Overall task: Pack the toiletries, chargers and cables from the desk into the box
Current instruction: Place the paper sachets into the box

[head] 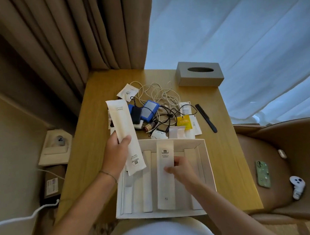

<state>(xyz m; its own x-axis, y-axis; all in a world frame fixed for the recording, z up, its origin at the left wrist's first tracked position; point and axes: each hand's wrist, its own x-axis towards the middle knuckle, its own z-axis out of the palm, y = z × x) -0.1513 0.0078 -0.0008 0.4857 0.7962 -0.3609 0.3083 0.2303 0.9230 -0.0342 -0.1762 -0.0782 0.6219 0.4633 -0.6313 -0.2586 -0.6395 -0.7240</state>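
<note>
Your left hand [116,154] grips a long white paper sachet [126,136] around its middle, thumb across the front, holding it tilted above the left edge of the white box [207,161]. Its lower end hangs over the box's left compartments; its upper end reaches up over the desk [96,141].

Your right hand [181,169] pinches a second long white sachet [164,174] between thumb and fingers near its middle. That sachet lies lengthwise in the box, across the central dividers, its far end sticking up past the box's back wall.

The box sits open at the near edge of the desk, split into narrow lengthwise slots.

Just beyond the box lies the unpacked heap: a tangle of white cable [157,92], black cables [167,114], a blue charger block [149,111], a darker blue one [136,112] beside it, a yellow sachet [183,122], small white packets [127,92] and a round white item [158,134] touching the box's far wall. A black comb [205,117] lies apart to the right.

A grey tissue box [199,75] stands at the far right corner. On the chair [265,145] to the right rest a green phone [262,174] and a white controller [298,186].
</note>
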